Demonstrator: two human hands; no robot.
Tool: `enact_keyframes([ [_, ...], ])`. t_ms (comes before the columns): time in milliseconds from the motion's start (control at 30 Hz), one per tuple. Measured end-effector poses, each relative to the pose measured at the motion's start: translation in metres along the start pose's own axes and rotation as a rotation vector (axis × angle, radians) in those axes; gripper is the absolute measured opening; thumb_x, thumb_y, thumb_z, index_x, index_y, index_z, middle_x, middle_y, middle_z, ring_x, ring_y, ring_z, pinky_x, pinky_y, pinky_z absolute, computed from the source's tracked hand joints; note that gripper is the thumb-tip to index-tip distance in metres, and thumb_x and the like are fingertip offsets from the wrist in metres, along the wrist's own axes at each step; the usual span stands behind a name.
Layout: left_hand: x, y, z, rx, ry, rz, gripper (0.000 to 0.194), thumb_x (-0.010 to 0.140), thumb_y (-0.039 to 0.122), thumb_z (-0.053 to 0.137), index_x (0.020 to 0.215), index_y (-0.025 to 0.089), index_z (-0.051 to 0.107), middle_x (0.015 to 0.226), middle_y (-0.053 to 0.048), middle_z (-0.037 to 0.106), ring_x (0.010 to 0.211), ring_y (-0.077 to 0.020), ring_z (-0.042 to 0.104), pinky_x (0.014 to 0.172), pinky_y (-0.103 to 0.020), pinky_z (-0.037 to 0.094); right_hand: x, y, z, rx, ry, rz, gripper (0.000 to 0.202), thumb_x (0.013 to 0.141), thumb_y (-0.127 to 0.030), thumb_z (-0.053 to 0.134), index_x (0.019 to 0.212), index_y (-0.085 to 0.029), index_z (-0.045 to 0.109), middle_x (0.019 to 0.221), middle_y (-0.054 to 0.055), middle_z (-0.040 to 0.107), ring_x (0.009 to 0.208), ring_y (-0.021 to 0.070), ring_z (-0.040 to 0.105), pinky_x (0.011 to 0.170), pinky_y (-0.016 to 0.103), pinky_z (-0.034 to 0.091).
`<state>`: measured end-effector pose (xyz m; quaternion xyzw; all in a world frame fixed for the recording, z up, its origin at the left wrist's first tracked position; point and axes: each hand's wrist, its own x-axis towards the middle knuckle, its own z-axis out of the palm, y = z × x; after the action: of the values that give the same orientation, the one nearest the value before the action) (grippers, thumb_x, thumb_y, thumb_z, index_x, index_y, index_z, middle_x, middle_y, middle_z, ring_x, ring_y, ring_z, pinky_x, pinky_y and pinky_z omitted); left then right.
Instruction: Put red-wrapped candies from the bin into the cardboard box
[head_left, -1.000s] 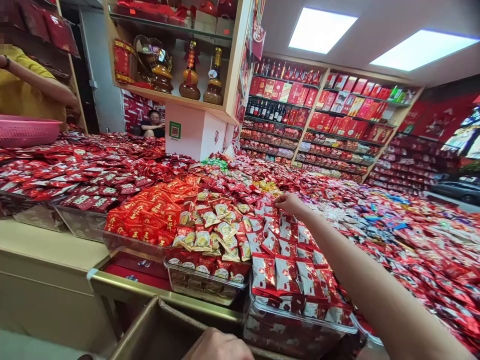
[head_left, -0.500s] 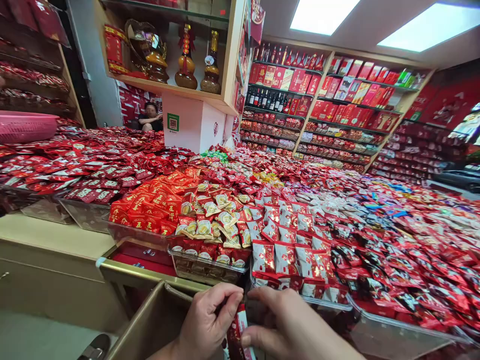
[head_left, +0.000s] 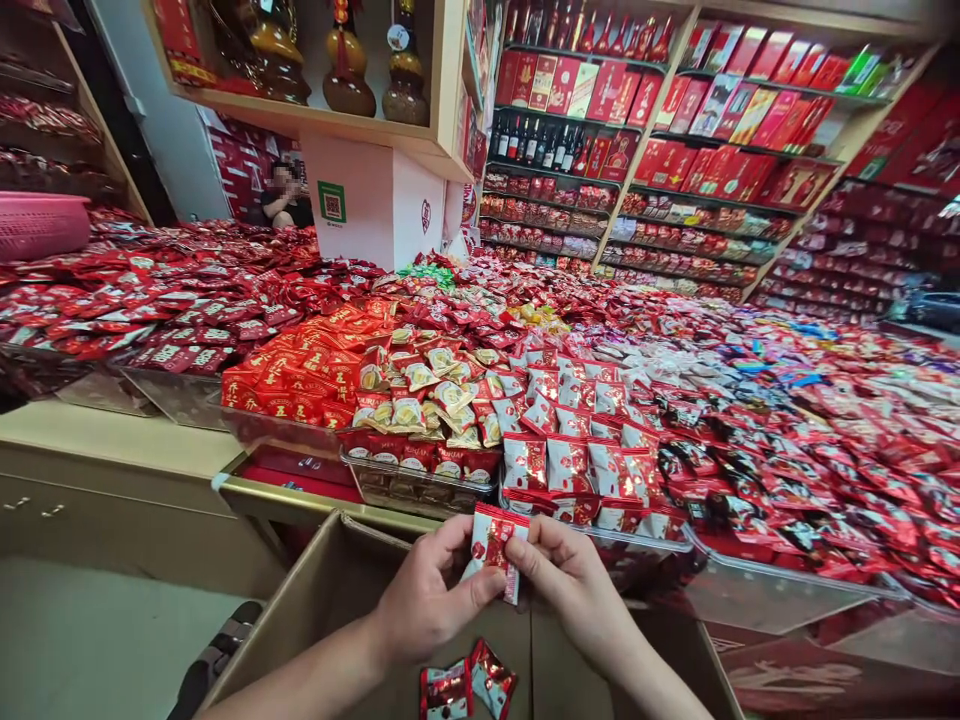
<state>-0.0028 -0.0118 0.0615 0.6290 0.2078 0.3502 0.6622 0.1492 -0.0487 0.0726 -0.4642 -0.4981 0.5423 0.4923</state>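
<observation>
Held packet: a small, crimped-edge sachet (head_left: 493, 525) of shiny red-and-white film, raised over the open box, between both hands.
Left hand: thumb and fingers of the left hand (head_left: 433, 592) pinch the sachet's left side, the thumb across its lower front.
Right hand: the right hand (head_left: 576, 582) grips the sachet's right side, thumb pressed on its face.
Open box: a brown cardboard box (head_left: 289, 610), straight-walled with a rough top edge; two glossy red-and-white packets (head_left: 447, 688) lie inside, below the hands.
Nearest bin: a clear plastic bin (head_left: 637, 542) with a rounded rim, heaped with puffy red-and-white packets (head_left: 568, 465), their ends crimped.
Bin beside it, to the left: a clear bin (head_left: 420, 484) holding plump red-and-gold packets (head_left: 409, 412), piled above the rim.
Farther left: bright orange-red packets (head_left: 300, 370) with gold lettering, in another clear bin.
Right side: dark, crinkled red packets (head_left: 750, 450) mounded behind a clear bin wall.
Counter edge: a smooth cream counter (head_left: 142, 440) and a brass-coloured metal rail (head_left: 300, 498).
Basket: a pink perforated plastic basket (head_left: 41, 225) at the far left, on the packets.
Cabinet: a pale wooden cabinet (head_left: 375, 140) with gourd-shaped bottles (head_left: 349, 75).
Back wall: shelves (head_left: 637, 130) of bottles, boxes and bagged goods.
</observation>
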Motion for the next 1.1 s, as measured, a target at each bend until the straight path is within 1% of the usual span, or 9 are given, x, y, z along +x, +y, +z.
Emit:
enact_keyframes([
  [133, 0.004, -0.002, -0.003, -0.076, -0.014, -0.021, 0.022, 0.075, 0.026, 0.061, 0.094, 0.015, 0.058, 0.08, -0.002, 0.061, 0.074, -0.0128, 0.055, 0.068, -0.021, 0.044, -0.006, -0.002, -0.002, -0.157, 0.026, -0.131, 0.023, 0.078, -0.034, 0.051, 0.065, -0.016, 0.05, 0.057, -0.001, 0.052, 0.052, 0.0096, 0.049, 0.05, 0.021, 0.039],
  [233, 0.006, -0.005, -0.006, -0.238, -0.088, -0.107, 0.027, 0.071, 0.036, 0.063, 0.087, 0.013, 0.06, 0.066, 0.0, 0.06, 0.057, -0.0089, 0.054, 0.055, -0.017, 0.044, -0.015, -0.006, -0.007, -0.323, -0.004, -0.305, 0.009, 0.079, -0.025, 0.052, 0.077, -0.019, 0.057, 0.071, 0.001, 0.058, 0.066, 0.0119, 0.053, 0.062, 0.022, 0.042],
  [333, 0.003, -0.004, -0.005, -0.414, -0.141, -0.244, 0.039, 0.065, 0.044, 0.066, 0.086, 0.012, 0.059, 0.059, 0.0, 0.059, 0.044, -0.0061, 0.052, 0.043, -0.015, 0.043, -0.022, -0.011, -0.012, -0.345, 0.042, -0.363, 0.032, 0.079, -0.023, 0.051, 0.111, -0.028, 0.046, 0.087, 0.002, 0.058, 0.076, 0.0131, 0.054, 0.067, 0.023, 0.044],
  [400, 0.0, -0.003, -0.001, -0.48, -0.197, -0.332, 0.044, 0.063, 0.047, 0.067, 0.086, 0.011, 0.058, 0.057, 0.0, 0.058, 0.036, -0.0037, 0.047, 0.035, -0.012, 0.04, -0.023, -0.015, -0.014, -0.383, 0.009, -0.361, 0.045, 0.078, -0.022, 0.052, 0.12, -0.031, 0.037, 0.103, 0.005, 0.056, 0.089, 0.015, 0.053, 0.075, 0.026, 0.045],
  [500, -0.003, -0.004, 0.003, -0.532, -0.25, -0.408, 0.045, 0.06, 0.047, 0.069, 0.083, 0.009, 0.058, 0.051, 0.002, 0.056, 0.03, -0.0011, 0.042, 0.029, -0.009, 0.033, -0.021, -0.02, -0.014, -0.484, -0.109, -0.42, 0.026, 0.076, -0.018, 0.055, 0.101, -0.028, 0.053, 0.112, 0.005, 0.054, 0.103, 0.0164, 0.05, 0.084, 0.026, 0.042],
  [667, -0.002, -0.011, 0.003, -0.578, -0.205, -0.365, 0.043, 0.067, 0.054, 0.058, 0.076, 0.012, 0.058, 0.036, 0.007, 0.046, 0.024, -0.002, 0.033, 0.026, -0.011, 0.025, -0.013, -0.042, -0.017, -0.598, -0.146, -0.499, 0.005, 0.077, -0.015, 0.052, 0.078, -0.02, 0.055, 0.079, 0.004, 0.063, 0.073, 0.0119, 0.059, 0.064, 0.02, 0.046],
  [767, 0.0, -0.014, -0.001, -0.555, -0.102, -0.358, 0.039, 0.075, 0.05, 0.051, 0.083, 0.013, 0.058, 0.043, 0.005, 0.049, 0.029, -0.0029, 0.036, 0.031, -0.013, 0.029, 0.01, -0.075, -0.032, -0.786, 0.009, -0.546, 0.008, 0.078, -0.02, 0.051, 0.082, -0.018, 0.057, 0.071, 0.002, 0.063, 0.061, 0.0109, 0.057, 0.057, 0.021, 0.045],
  [900, 0.002, -0.016, -0.004, -0.407, -0.08, -0.42, 0.029, 0.07, 0.038, 0.063, 0.083, 0.013, 0.058, 0.051, 0.002, 0.054, 0.039, -0.0045, 0.043, 0.038, -0.015, 0.033, 0.075, -0.122, -0.062, -1.043, 0.213, -0.615, 0.02, 0.08, -0.024, 0.046, 0.093, -0.015, 0.059, 0.074, 0.004, 0.065, 0.057, 0.0118, 0.055, 0.055, 0.024, 0.043],
  [1100, 0.002, -0.022, -0.007, -0.246, -0.06, -0.473, 0.035, 0.06, 0.037, 0.069, 0.081, 0.012, 0.057, 0.053, 0.002, 0.056, 0.041, -0.0055, 0.046, 0.043, -0.018, 0.036, 0.163, -0.137, -0.08, -1.394, 0.133, -0.38, 0.025, 0.079, -0.021, 0.045, 0.094, -0.015, 0.063, 0.085, 0.007, 0.067, 0.074, 0.0168, 0.058, 0.065, 0.026, 0.042],
])
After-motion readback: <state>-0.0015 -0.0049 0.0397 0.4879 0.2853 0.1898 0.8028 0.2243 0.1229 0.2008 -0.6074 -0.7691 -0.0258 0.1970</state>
